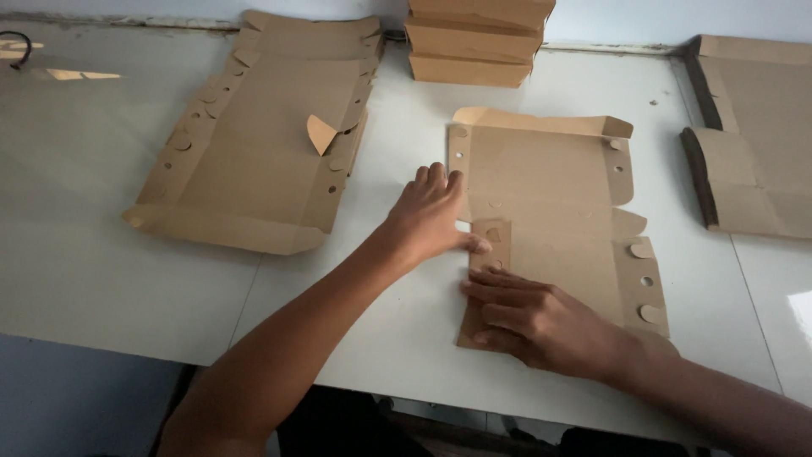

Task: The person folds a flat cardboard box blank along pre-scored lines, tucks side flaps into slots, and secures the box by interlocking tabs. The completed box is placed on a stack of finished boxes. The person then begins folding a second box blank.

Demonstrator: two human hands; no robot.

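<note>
Near the front edge of the desk [101, 279], the right hand [541, 326] lies flat, fingers together, pressing down the left side flap of a flat cardboard box blank [550, 220]. It grips nothing. Just beyond, the left hand [431, 216] rests open on the same flap, thumb on the fold line, also pressing rather than holding. The blank looks light and thin, stiff across its panels but bending easily at the creases, so the flap edges seem the best place to take hold. Farther left lies a stack of flat blanks [262, 135]; folded boxes [474, 42] stand at the back edge, and more cardboard [753, 135] sits at the right edge.
</note>
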